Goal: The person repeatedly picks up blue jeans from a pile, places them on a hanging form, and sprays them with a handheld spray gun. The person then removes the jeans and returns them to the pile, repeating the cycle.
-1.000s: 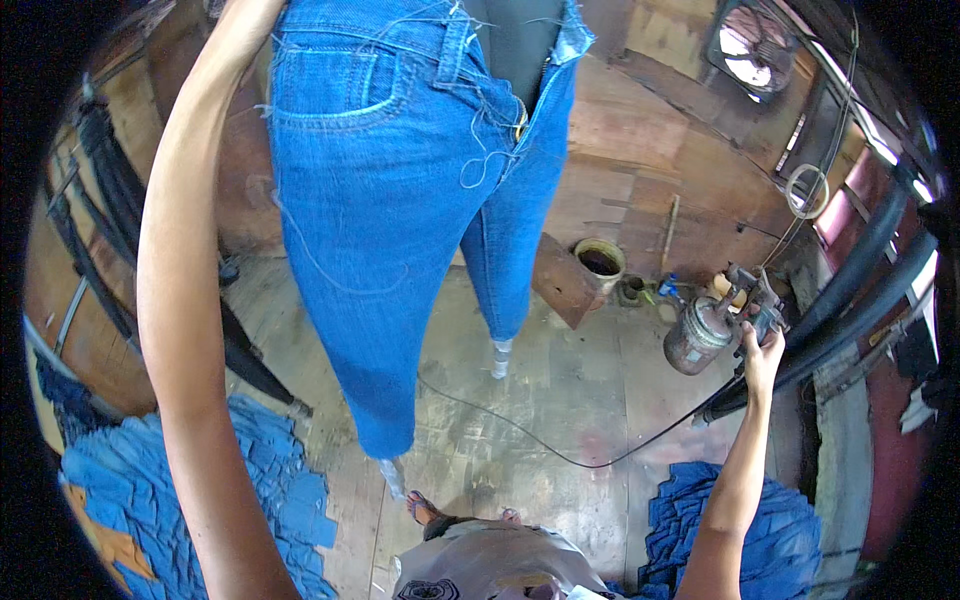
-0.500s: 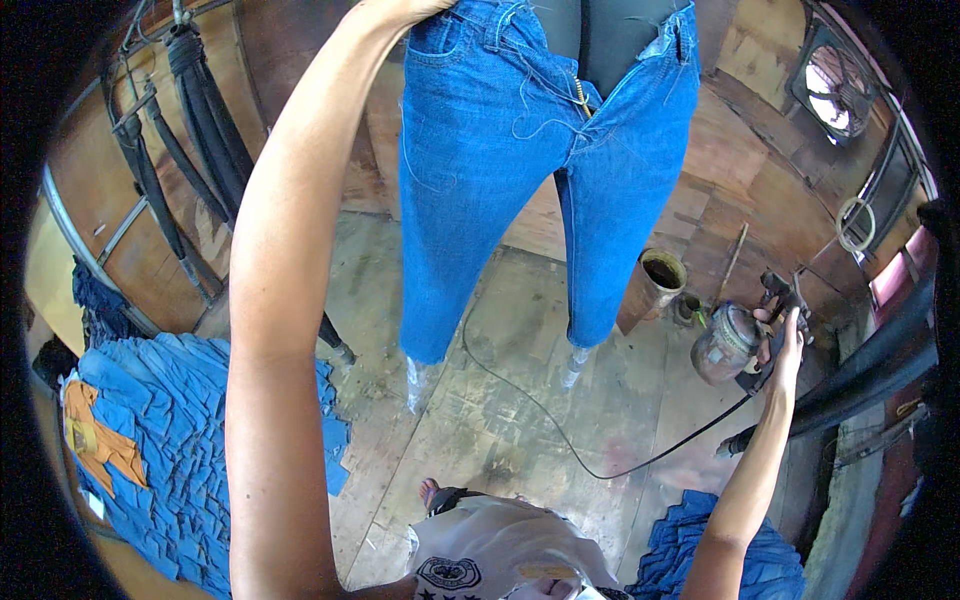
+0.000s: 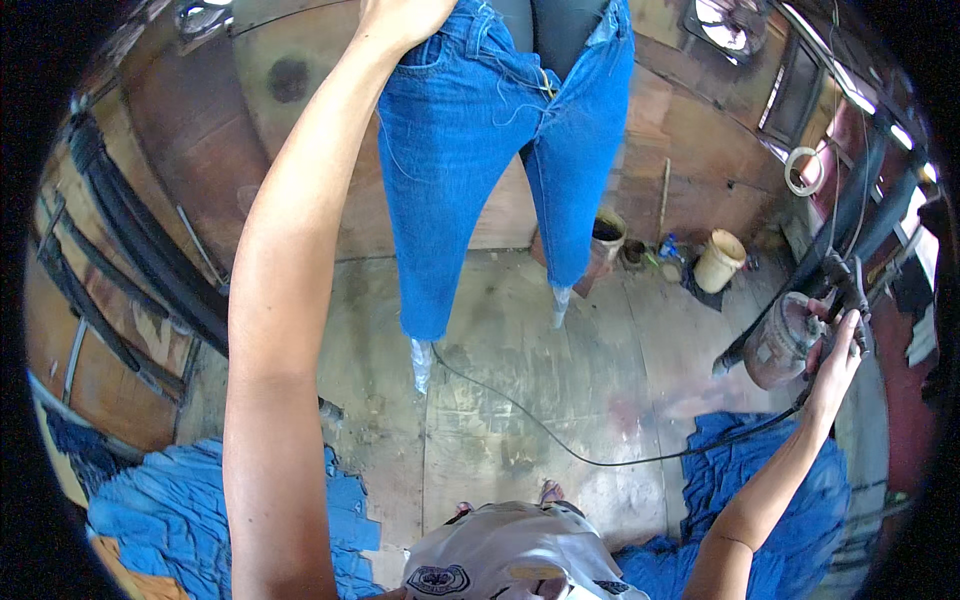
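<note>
Blue jeans (image 3: 450, 170) hang upright in front of me on a dark leg-shaped form (image 3: 565, 30), fly unzipped and loose threads trailing. Clear plastic shows below both hems. My left hand (image 3: 408, 18) is closed on the jeans' waistband at the left side; its fingertips are partly hidden at the top edge of the picture. Out to the right, my right hand (image 3: 840, 345) is wrapped round a spray gun (image 3: 848, 290) with a stained round cup (image 3: 783, 340) beneath it. A thin black hose (image 3: 560, 445) runs from the gun across the floor. The gun is well apart from the jeans.
Piles of blue denim lie on the floor at left (image 3: 180, 510) and right (image 3: 800, 490). Buckets (image 3: 718, 262) stand by the back wall. Dark tubes of fabric (image 3: 140, 230) hang at the left, and a fan (image 3: 728, 25) sits high in the wall.
My view has turned to the right, so the jeans sit further left in it. The spray gun in my right hand has moved outward to the right. My left hand remains at the waistband.
</note>
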Action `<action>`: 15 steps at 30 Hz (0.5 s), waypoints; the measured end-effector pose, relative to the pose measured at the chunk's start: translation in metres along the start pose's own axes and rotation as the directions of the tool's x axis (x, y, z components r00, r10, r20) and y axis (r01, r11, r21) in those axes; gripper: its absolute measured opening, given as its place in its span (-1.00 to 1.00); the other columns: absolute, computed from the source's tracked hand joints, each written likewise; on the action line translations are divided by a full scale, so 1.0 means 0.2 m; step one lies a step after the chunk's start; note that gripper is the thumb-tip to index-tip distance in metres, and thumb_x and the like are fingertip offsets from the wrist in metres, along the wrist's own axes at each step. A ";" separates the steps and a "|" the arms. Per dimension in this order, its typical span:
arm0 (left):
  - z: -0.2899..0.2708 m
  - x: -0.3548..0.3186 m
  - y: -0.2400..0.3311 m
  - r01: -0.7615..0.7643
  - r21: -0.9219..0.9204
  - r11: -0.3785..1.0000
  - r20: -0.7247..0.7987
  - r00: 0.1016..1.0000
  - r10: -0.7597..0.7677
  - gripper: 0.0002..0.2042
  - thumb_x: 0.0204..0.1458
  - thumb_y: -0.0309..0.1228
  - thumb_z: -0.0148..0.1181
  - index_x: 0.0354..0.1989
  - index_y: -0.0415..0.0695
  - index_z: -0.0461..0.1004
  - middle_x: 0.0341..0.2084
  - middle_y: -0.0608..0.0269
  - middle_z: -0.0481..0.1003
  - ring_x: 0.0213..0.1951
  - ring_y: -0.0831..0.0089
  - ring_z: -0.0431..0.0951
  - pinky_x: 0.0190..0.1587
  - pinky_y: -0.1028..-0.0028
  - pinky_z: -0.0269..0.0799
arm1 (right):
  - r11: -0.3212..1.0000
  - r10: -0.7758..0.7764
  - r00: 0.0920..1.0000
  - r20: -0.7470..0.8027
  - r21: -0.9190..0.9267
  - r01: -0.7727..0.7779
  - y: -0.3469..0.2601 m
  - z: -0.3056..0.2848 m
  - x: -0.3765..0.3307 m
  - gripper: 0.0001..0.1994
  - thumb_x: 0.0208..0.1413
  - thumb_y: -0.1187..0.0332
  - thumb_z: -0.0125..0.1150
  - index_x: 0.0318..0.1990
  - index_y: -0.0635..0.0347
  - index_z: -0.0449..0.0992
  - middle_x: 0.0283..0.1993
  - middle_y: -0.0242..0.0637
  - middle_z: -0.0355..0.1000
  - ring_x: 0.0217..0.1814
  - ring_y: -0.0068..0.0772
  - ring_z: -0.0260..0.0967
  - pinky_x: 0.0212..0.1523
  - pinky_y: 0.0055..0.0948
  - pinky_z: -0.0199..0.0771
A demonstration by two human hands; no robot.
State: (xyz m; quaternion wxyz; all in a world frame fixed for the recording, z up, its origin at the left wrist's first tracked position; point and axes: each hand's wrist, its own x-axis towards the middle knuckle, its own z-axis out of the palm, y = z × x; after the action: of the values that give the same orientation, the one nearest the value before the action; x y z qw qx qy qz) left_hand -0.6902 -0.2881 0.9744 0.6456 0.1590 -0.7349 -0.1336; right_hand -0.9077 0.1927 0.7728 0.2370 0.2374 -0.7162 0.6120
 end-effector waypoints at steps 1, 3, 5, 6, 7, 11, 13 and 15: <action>0.01 -0.01 0.01 -0.002 0.002 1.000 -0.011 1.000 0.002 0.09 -0.18 -0.03 0.50 0.39 -0.46 -0.01 0.31 -0.33 0.22 0.35 0.00 0.26 0.37 0.26 0.17 | 0.990 0.121 0.993 -0.010 -0.076 -0.121 -0.02 -0.02 -0.08 -0.52 0.42 -0.05 -0.16 0.11 0.13 0.51 -0.31 -0.33 0.61 -0.72 -0.79 0.11 -0.74 -0.64 0.04; 0.01 -0.03 0.02 -0.013 0.009 1.000 -0.038 0.999 0.013 0.07 -0.18 -0.04 0.50 0.39 -0.43 0.02 0.29 -0.32 0.24 0.34 0.00 0.27 0.37 0.25 0.19 | 0.979 0.182 0.983 0.017 -0.092 -0.180 -0.04 -0.03 -0.27 -0.57 0.42 0.00 -0.09 0.12 0.11 0.50 -0.36 -0.38 0.58 -0.71 -0.79 0.11 -0.75 -0.63 0.04; 0.01 -0.04 0.04 -0.005 0.019 1.000 -0.066 0.998 0.007 0.04 -0.18 -0.05 0.50 0.38 -0.40 0.05 0.28 -0.31 0.26 0.33 -0.01 0.29 0.35 0.23 0.20 | 0.980 0.192 0.975 0.109 -0.078 -0.184 -0.03 0.01 -0.45 -0.61 0.41 0.05 -0.05 0.15 0.08 0.49 -0.42 -0.44 0.52 -0.68 -0.78 0.12 -0.72 -0.65 0.05; 0.01 -0.05 0.04 0.007 0.028 1.000 -0.078 0.997 -0.005 0.03 -0.19 -0.05 0.50 0.38 -0.39 0.07 0.28 -0.30 0.27 0.32 -0.02 0.30 0.35 0.22 0.22 | 0.973 0.230 0.961 0.154 -0.057 -0.224 -0.01 0.04 -0.55 -0.64 0.41 0.10 -0.02 0.15 0.08 0.51 -0.46 -0.47 0.48 -0.62 -0.74 0.17 -0.64 -0.60 0.14; 0.00 -0.06 0.05 0.021 0.040 0.999 -0.091 0.996 -0.017 0.02 -0.19 -0.06 0.50 0.37 -0.38 0.08 0.27 -0.30 0.28 0.31 -0.03 0.31 0.34 0.21 0.23 | 0.976 0.216 0.961 0.174 -0.063 -0.208 0.02 0.09 -0.65 -0.65 0.40 0.12 0.00 0.11 0.10 0.55 -0.45 -0.47 0.48 -0.55 -0.68 0.22 -0.51 -0.54 0.23; 0.00 -0.06 0.06 0.006 0.033 0.999 -0.080 0.997 -0.004 -0.02 -0.18 -0.06 0.50 0.35 -0.35 0.13 0.23 -0.29 0.32 0.28 -0.04 0.34 0.31 0.18 0.26 | 0.909 0.409 0.883 0.229 -0.189 -0.371 0.13 0.30 -1.01 -0.65 0.36 0.11 0.07 -0.13 0.23 0.61 -0.53 -0.39 0.50 -0.45 -0.58 0.37 -0.34 -0.44 0.39; 0.00 -0.05 0.05 -0.019 0.048 0.999 -0.109 0.994 0.024 -0.03 -0.18 -0.06 0.49 0.35 -0.35 0.14 0.22 -0.29 0.33 0.27 -0.04 0.36 0.30 0.18 0.27 | 0.840 0.518 0.817 0.256 -0.330 -0.429 0.13 0.41 -1.10 -0.65 0.32 0.11 0.12 -0.23 0.27 0.57 -0.52 -0.29 0.52 -0.42 -0.50 0.41 -0.29 -0.37 0.42; 0.01 -0.05 0.04 0.011 0.015 1.000 -0.077 0.997 -0.010 -0.03 -0.17 -0.06 0.50 0.35 -0.35 0.13 0.23 -0.29 0.33 0.27 -0.04 0.35 0.31 0.20 0.26 | 0.846 0.493 0.810 0.317 -0.394 -0.360 0.07 0.51 -1.10 -0.66 0.32 0.12 0.11 -0.14 0.26 0.58 -0.48 -0.24 0.53 -0.38 -0.50 0.43 -0.27 -0.36 0.43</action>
State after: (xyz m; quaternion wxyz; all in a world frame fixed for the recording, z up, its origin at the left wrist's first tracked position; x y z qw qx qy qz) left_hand -0.6912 -0.2772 0.9690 0.6715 0.1730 -0.7096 -0.1250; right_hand -0.7509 0.1057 0.6086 -0.0278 0.1490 -0.8726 0.4642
